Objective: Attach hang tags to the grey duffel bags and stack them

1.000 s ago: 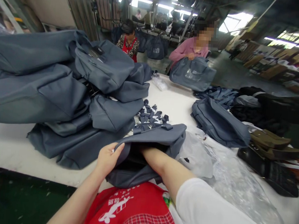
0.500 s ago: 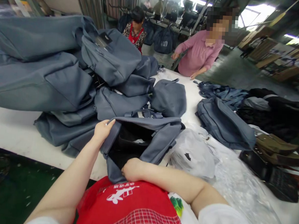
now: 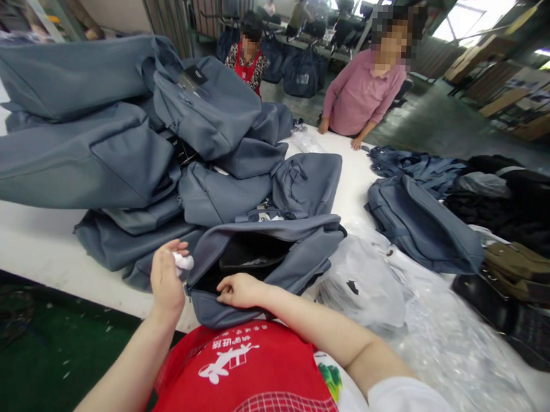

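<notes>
Shifted off the bag: my left hand, holding white wad | bag: its 3 o'clock, my right hand's 1 o'clock | right: curled, can't tell grip

Single view, head-worn, facing forward and down. Apron closest, at bottom; left hand, right hand near, below centre; table ahead; floor tilted beyond.
</notes>
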A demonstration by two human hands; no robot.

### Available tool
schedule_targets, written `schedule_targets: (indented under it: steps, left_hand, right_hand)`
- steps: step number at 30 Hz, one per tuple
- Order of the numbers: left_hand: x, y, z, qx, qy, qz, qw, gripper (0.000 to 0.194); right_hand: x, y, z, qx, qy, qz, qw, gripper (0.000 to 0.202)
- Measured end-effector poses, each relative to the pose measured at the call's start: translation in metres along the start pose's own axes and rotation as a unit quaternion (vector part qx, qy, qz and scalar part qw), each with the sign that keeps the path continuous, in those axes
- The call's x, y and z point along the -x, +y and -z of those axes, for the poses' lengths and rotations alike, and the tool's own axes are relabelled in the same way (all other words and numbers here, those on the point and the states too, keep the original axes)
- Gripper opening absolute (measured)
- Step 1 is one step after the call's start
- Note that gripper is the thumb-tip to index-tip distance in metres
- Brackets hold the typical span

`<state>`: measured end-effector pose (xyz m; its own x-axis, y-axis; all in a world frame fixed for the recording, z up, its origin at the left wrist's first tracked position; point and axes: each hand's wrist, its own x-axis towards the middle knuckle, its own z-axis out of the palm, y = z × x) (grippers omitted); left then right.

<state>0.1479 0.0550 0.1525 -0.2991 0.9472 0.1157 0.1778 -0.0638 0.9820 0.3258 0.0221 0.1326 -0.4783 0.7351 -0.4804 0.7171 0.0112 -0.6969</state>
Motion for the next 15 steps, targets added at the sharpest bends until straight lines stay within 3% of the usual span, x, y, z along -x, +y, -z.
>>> schedule_targets:
  steps: [4,8,11,15]
  left_hand:
    - [0.04,-0.005,0.017,-0.038,-0.105,0.066,0.992,0.038]
    - [0.051,-0.02,0.031,-0.083,-0.172,0.104,0.976,0.043]
    - [0.051,-0.024,0.038,-0.095,-0.18,0.106,0.973,0.045]
    - [0.053,-0.017,0.038,-0.181,-0.187,0.069,0.963,0.041]
  right_hand:
    - [0.009,-0.004,0.001,0.097,-0.054,0.026,0.994,0.044]
    - [0.022,-0.011,-0.008,0.188,-0.096,0.018,0.977,0.053]
    - [0.032,-0.016,-0.013,0.223,-0.015,0.037,0.974,0.049]
    - [0.054,-0.023,-0.004,0.242,0.129,0.196,0.941,0.034]
